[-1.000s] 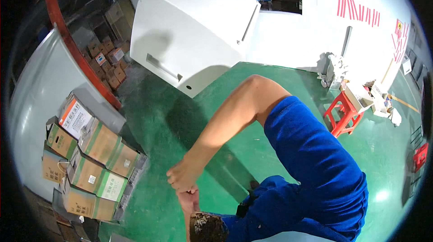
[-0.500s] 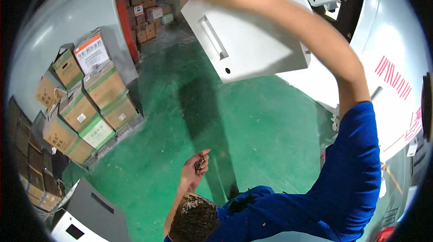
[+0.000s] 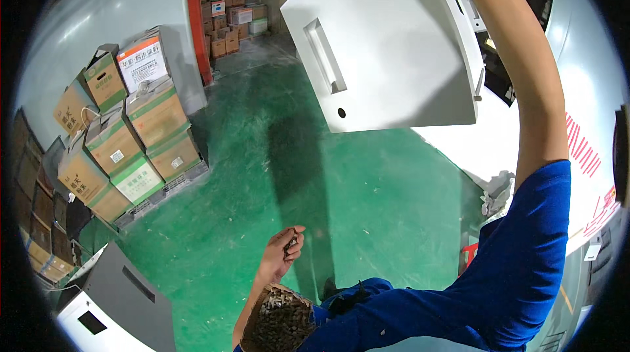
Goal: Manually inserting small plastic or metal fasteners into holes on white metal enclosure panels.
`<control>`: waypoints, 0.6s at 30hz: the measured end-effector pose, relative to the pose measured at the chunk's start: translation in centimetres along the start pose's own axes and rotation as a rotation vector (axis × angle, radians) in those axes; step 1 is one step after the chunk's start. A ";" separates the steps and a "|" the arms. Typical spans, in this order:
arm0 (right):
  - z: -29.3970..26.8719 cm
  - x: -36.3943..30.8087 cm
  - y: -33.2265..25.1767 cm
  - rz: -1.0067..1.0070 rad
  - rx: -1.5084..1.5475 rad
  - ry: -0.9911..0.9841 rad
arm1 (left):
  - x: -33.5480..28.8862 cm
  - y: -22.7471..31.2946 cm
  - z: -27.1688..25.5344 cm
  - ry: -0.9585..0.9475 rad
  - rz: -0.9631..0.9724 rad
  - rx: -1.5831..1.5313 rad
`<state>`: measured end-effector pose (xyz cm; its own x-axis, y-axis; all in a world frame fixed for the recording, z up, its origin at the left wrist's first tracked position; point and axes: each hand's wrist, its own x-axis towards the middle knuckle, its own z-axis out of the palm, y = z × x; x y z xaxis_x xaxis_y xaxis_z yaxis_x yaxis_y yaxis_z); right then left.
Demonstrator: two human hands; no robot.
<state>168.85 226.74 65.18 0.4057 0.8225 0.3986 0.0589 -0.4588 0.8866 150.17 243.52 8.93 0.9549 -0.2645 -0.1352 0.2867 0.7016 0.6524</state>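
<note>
My left hand is closed above the floor, its fingers curled around a few small dark brownish pieces that I cannot identify. Tucked against my left forearm is an open cardboard box full of small beige and brown pieces. In front of me hangs a white box-like casing with a long recessed slot and a small round dark hole. My right arm reaches up past the casing's right side, and the hand lies beyond the upper edge of the picture. Whether it touches the casing is hidden.
Cartons are stacked on a pallet at the left. A grey-and-white casing stands at the lower left. More cartons pile up behind a red door post. White sheeting spreads at the right over the green floor.
My right hand has swung from the casing's upper left corner up and right, out of the picture. The casing appears slightly lower and further right. My left hand stays closed.
</note>
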 end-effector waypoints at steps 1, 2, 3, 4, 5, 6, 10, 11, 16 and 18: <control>-0.4 0.2 -0.2 0.012 -0.030 -0.024 | -0.1 0.0 -0.1 0.001 0.006 0.008; -0.8 0.1 -0.3 0.003 -0.020 -0.041 | -0.1 0.1 -0.1 0.001 0.011 0.015; -1.2 -0.1 -0.3 -0.006 -0.011 -0.059 | -0.2 0.1 -0.1 -0.006 0.012 0.018; -1.4 -0.4 -0.5 -0.013 0.000 -0.078 | -0.2 0.1 -0.2 -0.011 0.012 0.023; -1.2 -0.4 -0.6 -0.005 -0.005 -0.071 | -0.2 0.1 -0.3 -0.017 0.011 0.028; -0.8 -0.5 -0.8 0.004 -0.011 -0.064 | -0.2 0.1 -0.3 -0.017 0.013 0.039; 2.3 -1.2 0.3 -0.085 -0.209 0.102 | -0.2 0.0 -0.2 -0.039 0.005 0.050; 2.4 -1.4 0.3 -0.105 -0.275 0.075 | -0.2 0.0 -0.3 -0.039 0.006 0.044; 4.8 -1.9 0.3 -0.152 -0.405 0.092 | -0.2 0.1 -1.2 -0.002 0.016 0.049; 7.7 -1.8 2.0 -0.256 -0.408 0.138 | -0.3 0.5 -1.2 0.003 -0.008 0.108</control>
<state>175.28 221.78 64.48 0.2989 0.9410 0.1587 -0.2316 -0.0898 0.9687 150.14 244.73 8.43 0.9527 -0.2683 -0.1429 0.2848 0.6235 0.7281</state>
